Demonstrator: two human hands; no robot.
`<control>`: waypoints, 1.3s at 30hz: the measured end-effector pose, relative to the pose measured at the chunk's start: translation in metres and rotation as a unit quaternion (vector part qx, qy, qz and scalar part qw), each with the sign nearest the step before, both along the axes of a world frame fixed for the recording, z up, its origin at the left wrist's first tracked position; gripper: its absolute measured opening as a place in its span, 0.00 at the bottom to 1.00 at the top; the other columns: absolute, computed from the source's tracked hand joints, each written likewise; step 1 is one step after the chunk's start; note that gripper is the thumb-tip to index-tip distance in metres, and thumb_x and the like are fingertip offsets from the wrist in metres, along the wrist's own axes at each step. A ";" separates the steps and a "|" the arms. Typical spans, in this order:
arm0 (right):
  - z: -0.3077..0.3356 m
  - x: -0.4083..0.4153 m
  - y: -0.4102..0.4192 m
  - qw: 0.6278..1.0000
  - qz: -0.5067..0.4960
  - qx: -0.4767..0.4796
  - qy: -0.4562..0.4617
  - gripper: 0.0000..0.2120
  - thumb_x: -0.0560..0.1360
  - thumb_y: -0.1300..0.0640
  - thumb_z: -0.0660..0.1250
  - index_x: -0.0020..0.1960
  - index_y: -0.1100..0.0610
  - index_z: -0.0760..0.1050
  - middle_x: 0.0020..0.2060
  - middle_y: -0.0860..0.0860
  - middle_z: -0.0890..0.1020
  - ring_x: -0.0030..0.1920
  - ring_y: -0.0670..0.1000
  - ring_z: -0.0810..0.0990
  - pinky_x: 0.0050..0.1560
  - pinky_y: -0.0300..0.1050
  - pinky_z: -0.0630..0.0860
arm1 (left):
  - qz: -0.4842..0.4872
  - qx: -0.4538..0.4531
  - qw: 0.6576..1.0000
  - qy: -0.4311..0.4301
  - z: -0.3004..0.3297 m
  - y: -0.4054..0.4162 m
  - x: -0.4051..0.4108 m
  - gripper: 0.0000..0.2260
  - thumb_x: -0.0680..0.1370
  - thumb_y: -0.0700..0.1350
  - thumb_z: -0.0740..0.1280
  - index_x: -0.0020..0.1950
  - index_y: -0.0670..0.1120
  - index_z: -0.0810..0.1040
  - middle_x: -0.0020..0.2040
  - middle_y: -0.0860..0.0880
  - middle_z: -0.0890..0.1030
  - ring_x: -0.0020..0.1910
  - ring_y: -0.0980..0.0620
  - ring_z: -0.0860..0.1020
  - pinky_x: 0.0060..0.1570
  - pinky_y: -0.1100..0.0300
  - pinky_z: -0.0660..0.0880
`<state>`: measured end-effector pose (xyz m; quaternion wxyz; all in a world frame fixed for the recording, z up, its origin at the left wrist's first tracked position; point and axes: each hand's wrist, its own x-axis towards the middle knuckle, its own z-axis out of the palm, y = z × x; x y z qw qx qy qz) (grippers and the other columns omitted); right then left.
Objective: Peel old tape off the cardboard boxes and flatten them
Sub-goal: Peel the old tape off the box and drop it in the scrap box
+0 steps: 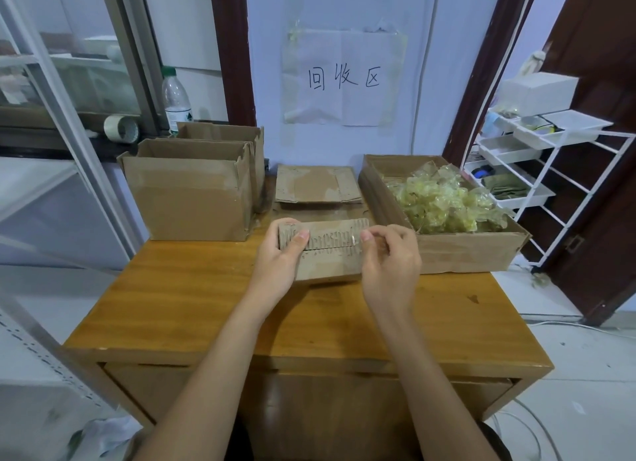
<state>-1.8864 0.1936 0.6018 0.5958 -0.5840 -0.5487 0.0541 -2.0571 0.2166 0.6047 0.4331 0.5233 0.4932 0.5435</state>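
Note:
A small cardboard box [328, 254] stands on the wooden table [192, 302] in front of me, its taped top seam torn and ragged. My left hand [280, 261] grips the box's left end, thumb on top. My right hand [390, 264] is at the box's right end, thumb and forefinger pinching a clear strip of tape [354, 241] at the seam. Behind it lies a flattened cardboard piece [318, 185].
Two open cardboard boxes [192, 199] stand at the back left. An open box [464, 250] on the right holds a heap of crumpled yellowish tape [447, 202]. A white wire rack with trays [537, 157] is further right. A bottle [176, 99] and tape roll [121, 128] sit on the left sill.

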 end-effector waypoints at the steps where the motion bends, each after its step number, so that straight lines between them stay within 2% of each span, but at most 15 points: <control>1: -0.002 0.000 0.000 1.000 0.007 -0.003 0.015 0.04 0.81 0.58 0.70 0.53 0.54 0.83 0.51 0.49 0.80 0.51 0.44 0.79 0.54 0.44 0.80 | 0.005 0.020 0.999 0.046 0.002 0.000 -0.001 0.09 0.84 0.49 0.67 0.64 0.52 0.74 0.58 0.52 0.81 0.57 0.53 0.81 0.47 0.61 0.81; 3: -0.004 0.001 0.001 0.999 0.024 -0.002 0.033 0.03 0.82 0.58 0.69 0.53 0.52 0.82 0.49 0.47 0.82 0.49 0.44 0.82 0.51 0.47 0.82 | 0.041 0.100 0.972 0.209 0.009 0.003 -0.004 0.13 0.84 0.48 0.67 0.68 0.53 0.73 0.64 0.55 0.77 0.63 0.56 0.76 0.59 0.59 0.76; 5: -0.005 0.002 0.001 0.999 0.028 0.005 0.022 0.03 0.81 0.58 0.70 0.53 0.52 0.82 0.47 0.46 0.83 0.47 0.45 0.83 0.47 0.47 0.83 | 0.071 0.186 0.900 0.388 0.019 0.005 -0.003 0.15 0.83 0.46 0.68 0.70 0.52 0.75 0.67 0.55 0.75 0.66 0.55 0.73 0.67 0.54 0.71; 6: -0.004 0.003 0.001 0.999 0.029 0.002 0.015 0.03 0.81 0.58 0.71 0.53 0.53 0.83 0.47 0.46 0.83 0.47 0.45 0.84 0.46 0.46 0.83 | 0.070 0.210 0.869 0.442 0.023 0.004 0.001 0.15 0.82 0.45 0.68 0.69 0.52 0.76 0.67 0.55 0.76 0.66 0.54 0.73 0.69 0.52 0.69; 9: 0.000 0.008 0.002 0.999 0.031 -0.013 -0.006 0.04 0.79 0.57 0.74 0.54 0.54 0.84 0.48 0.48 0.84 0.47 0.44 0.85 0.46 0.39 0.83 | 0.060 0.205 0.834 0.509 0.028 0.002 0.019 0.15 0.85 0.51 0.61 0.71 0.54 0.74 0.67 0.55 0.77 0.68 0.53 0.72 0.72 0.50 0.63; 12: 0.002 0.012 0.000 0.999 0.037 -0.023 -0.027 0.06 0.77 0.55 0.76 0.54 0.54 0.84 0.49 0.47 0.85 0.47 0.44 0.84 0.45 0.40 0.83 | 0.084 0.201 0.791 0.572 0.016 0.005 0.029 0.17 0.86 0.57 0.53 0.72 0.55 0.72 0.66 0.55 0.77 0.66 0.50 0.73 0.69 0.46 0.64; 13: 0.003 0.013 -0.001 0.998 0.015 -0.017 -0.063 0.07 0.76 0.54 0.77 0.53 0.53 0.84 0.49 0.46 0.85 0.46 0.44 0.84 0.41 0.36 0.80 | 0.091 0.207 0.779 0.584 0.014 0.007 0.029 0.18 0.86 0.57 0.52 0.72 0.56 0.72 0.66 0.54 0.78 0.65 0.49 0.73 0.67 0.45 0.66; 15: 0.006 0.011 -0.004 0.983 -0.050 0.004 -0.175 0.07 0.74 0.52 0.77 0.51 0.52 0.85 0.49 0.45 0.85 0.42 0.44 0.81 0.37 0.26 0.66 | 0.098 0.216 0.765 0.599 0.012 0.009 0.027 0.19 0.86 0.58 0.51 0.73 0.55 0.71 0.65 0.54 0.78 0.64 0.48 0.74 0.64 0.45 0.68; 17: 0.006 0.006 -0.004 0.968 -0.072 0.022 -0.240 0.03 0.74 0.54 0.77 0.48 0.52 0.86 0.47 0.45 0.83 0.40 0.46 0.79 0.35 0.26 0.58 | 0.100 0.211 0.758 0.609 0.012 0.009 0.028 0.19 0.86 0.58 0.51 0.73 0.55 0.71 0.65 0.53 0.78 0.63 0.47 0.74 0.63 0.45 0.68; 19: 0.002 0.002 -0.003 0.959 -0.082 0.020 -0.272 0.01 0.77 0.57 0.75 0.48 0.52 0.86 0.47 0.46 0.82 0.40 0.48 0.78 0.31 0.32 0.61 | 0.092 0.199 0.762 0.610 0.014 0.008 0.030 0.19 0.86 0.58 0.50 0.73 0.55 0.71 0.66 0.52 0.77 0.64 0.47 0.73 0.64 0.44 0.68; 21: -0.003 0.004 -0.004 0.955 -0.073 0.020 -0.285 0.04 0.80 0.55 0.72 0.51 0.53 0.85 0.49 0.47 0.81 0.41 0.49 0.76 0.30 0.36 0.63 | 0.086 0.190 0.768 0.606 0.015 0.008 0.030 0.20 0.86 0.58 0.50 0.74 0.55 0.70 0.66 0.53 0.77 0.65 0.47 0.73 0.65 0.44 0.68; 24: -0.005 0.011 -0.006 0.960 -0.021 0.025 -0.278 0.09 0.83 0.52 0.67 0.56 0.53 0.84 0.51 0.47 0.79 0.44 0.47 0.76 0.33 0.31 0.60 | 0.082 0.186 0.772 0.602 0.015 0.010 0.029 0.20 0.86 0.58 0.49 0.75 0.56 0.69 0.67 0.53 0.76 0.66 0.48 0.72 0.66 0.45 0.66; 28: -0.006 0.018 -0.001 0.967 0.033 -0.008 -0.251 0.12 0.80 0.52 0.71 0.62 0.54 0.83 0.52 0.47 0.76 0.45 0.47 0.76 0.34 0.37 0.72 | 0.066 0.180 0.778 0.598 0.015 0.018 0.027 0.22 0.86 0.59 0.48 0.77 0.57 0.68 0.68 0.55 0.75 0.67 0.48 0.70 0.66 0.46 0.63; 34: 0.003 0.022 0.007 0.976 0.020 -0.028 -0.214 0.08 0.78 0.52 0.75 0.56 0.51 0.86 0.47 0.42 0.78 0.39 0.45 0.76 0.34 0.42 0.72 | 0.058 0.179 0.784 0.591 0.014 0.022 0.026 0.22 0.86 0.59 0.50 0.79 0.58 0.66 0.68 0.55 0.75 0.68 0.49 0.69 0.67 0.46 0.62; 39: 0.006 0.021 0.009 0.971 0.004 -0.019 -0.239 0.07 0.82 0.53 0.68 0.52 0.52 0.85 0.49 0.44 0.80 0.41 0.49 0.80 0.33 0.46 0.76 | 0.056 0.172 0.788 0.589 0.015 0.022 0.025 0.23 0.86 0.60 0.49 0.81 0.59 0.64 0.69 0.55 0.75 0.68 0.49 0.69 0.68 0.46 0.63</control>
